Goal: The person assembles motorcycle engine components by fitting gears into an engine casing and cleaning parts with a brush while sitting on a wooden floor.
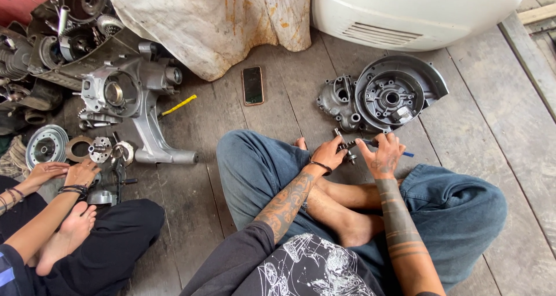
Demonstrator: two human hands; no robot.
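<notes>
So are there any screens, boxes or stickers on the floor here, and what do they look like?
Phone: lies flat on the wooden floor between the grey engine casing and the round metal cover; a slim rectangle with a dark, blank screen and an orange-brown edge.
Packages, labels, signs: none that I can see.

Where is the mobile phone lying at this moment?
In the head view, the mobile phone lies flat on the wooden floor, upper centre, just below the stained cloth, between the yellow-handled tool and the round engine cover.
</notes>
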